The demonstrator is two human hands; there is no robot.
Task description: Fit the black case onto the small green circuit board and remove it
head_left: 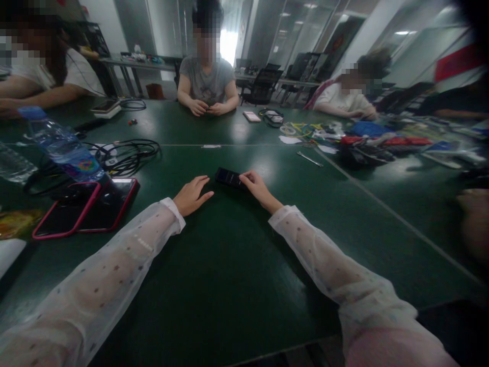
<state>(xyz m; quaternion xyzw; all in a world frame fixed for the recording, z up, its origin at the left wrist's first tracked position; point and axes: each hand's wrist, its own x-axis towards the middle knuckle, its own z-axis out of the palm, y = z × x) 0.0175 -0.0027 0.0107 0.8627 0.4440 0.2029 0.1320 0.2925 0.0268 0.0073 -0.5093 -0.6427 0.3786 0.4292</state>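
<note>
Here the right hand (258, 188) has its fingertips (246, 178) bent together and pinched on the near end of a small dark device (230, 178), which lies flat on the green table (229, 275) just ahead of both hands. The left hand (191, 195) rests palm down with fingers (202, 188) stretched out and slightly apart, gripping nothing, their tips just short of the device's other end. Out beyond the left fingers lie two red-cased phones (86, 208), then a bottle (63, 148) and cables (128, 154); well past the right fingers lies a metal tool (309, 159), and far across sits a person (207, 84).
</note>
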